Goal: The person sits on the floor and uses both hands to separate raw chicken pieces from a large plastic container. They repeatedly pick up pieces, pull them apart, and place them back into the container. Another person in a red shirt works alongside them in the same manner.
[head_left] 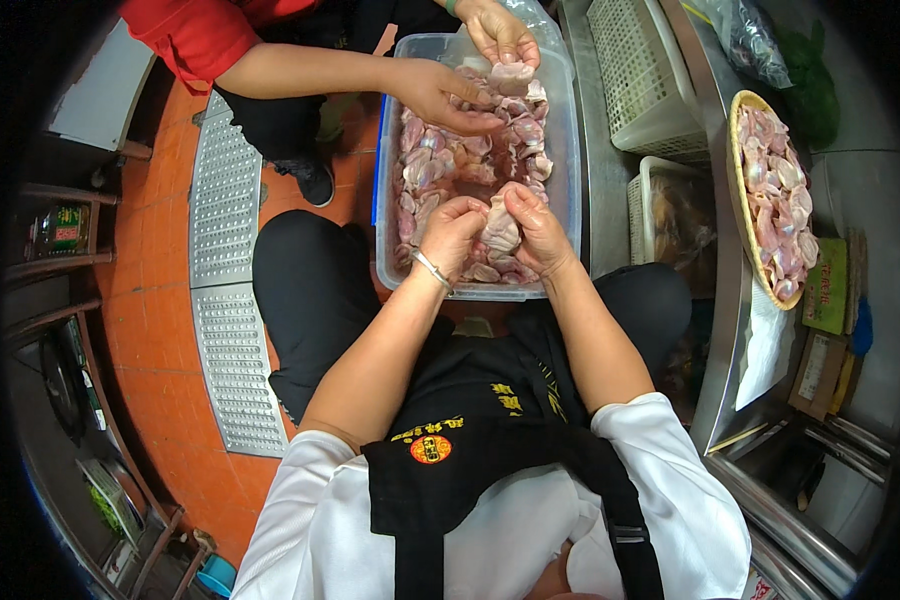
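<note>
A clear plastic tub full of raw, pink and purplish meat pieces that look like gizzards stands between my knees. Over its near half, my left hand and my right hand are closed on opposite sides of one pale, wrinkled meat piece. The fingers of both pinch its edges, and a bracelet circles my left wrist. Across the tub, a co-worker's hand holds another pale piece. That person's other hand reaches over the meat with fingers extended.
To the right, a round woven tray heaped with similar meat rests on a metal counter. White perforated baskets stand beside the tub. A metal drain grate crosses the orange tile floor at left, near wooden-edged shelves. The co-worker's shoe is close by.
</note>
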`<move>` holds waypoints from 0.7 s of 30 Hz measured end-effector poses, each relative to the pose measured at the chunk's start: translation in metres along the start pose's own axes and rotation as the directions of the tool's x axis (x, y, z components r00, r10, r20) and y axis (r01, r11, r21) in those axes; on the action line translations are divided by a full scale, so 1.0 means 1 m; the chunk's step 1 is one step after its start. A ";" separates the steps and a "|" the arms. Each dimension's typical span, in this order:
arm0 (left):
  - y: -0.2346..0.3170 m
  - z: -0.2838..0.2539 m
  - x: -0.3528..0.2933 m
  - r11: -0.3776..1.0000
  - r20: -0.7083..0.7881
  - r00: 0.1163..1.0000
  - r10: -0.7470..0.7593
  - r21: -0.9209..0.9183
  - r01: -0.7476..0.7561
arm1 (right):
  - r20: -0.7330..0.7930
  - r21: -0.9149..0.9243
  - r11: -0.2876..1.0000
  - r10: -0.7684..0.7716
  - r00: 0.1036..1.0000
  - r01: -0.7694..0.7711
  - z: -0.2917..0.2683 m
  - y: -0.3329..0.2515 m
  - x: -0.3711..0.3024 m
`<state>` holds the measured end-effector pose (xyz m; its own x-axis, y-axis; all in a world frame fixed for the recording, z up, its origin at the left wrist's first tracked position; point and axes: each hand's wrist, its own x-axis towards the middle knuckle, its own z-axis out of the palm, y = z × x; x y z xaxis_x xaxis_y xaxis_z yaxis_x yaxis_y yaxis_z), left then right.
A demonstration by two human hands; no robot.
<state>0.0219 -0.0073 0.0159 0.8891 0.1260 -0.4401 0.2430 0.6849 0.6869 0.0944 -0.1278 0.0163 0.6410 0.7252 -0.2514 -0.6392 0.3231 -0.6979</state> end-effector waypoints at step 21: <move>0.002 -0.029 0.009 0.240 0.074 0.940 0.333 0.957 -0.161 | -0.286 -0.932 -0.223 -0.030 0.958 -0.285 -0.058 0.019 0.056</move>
<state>0.0192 0.0163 -0.0037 0.9454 0.2935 -0.1418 0.2870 -0.5433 0.7890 0.1430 -0.1162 -0.0498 0.7543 0.5114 -0.4118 0.3562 -0.8456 -0.3977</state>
